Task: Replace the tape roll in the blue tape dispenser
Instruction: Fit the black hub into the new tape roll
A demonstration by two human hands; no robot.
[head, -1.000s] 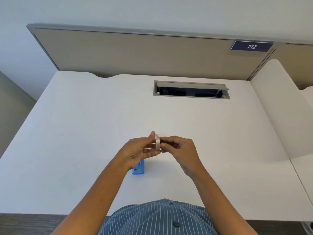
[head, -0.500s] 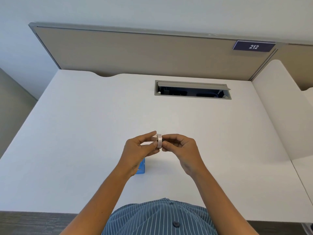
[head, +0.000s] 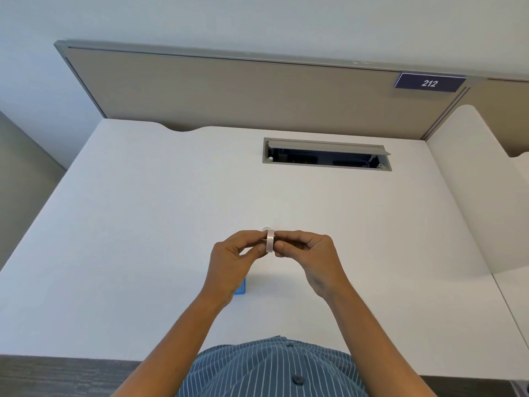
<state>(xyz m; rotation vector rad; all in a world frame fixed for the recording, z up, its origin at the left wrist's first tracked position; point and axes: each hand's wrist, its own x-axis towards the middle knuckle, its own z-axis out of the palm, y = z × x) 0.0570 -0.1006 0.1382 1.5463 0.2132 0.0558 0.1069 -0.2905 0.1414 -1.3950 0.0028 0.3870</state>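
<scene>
A small tape roll point(head: 270, 241) is held edge-on above the white desk point(head: 143, 224), pinched from both sides. The left hand point(head: 233, 263) is closed on the roll's left face with thumb and fingertips pressed together; the right hand point(head: 310, 260) grips the right face the same way, where something dark, perhaps the hub, is seen between roll and fingers. What it is cannot be told for certain. The roll's axis runs left to right, from one hand to the other.

The blue tape dispenser point(head: 240, 287) rests on the desk below and nearer than the roll, mostly hidden under the left hand and wrist, so only a corner is shown. Its long axis cannot be made out. The left hand is judged the nearer of the two to it. The roll is not yet seated; a move down and toward the near side would be needed. An open cable hatch point(head: 326, 154) lies well apart at the far side.
</scene>
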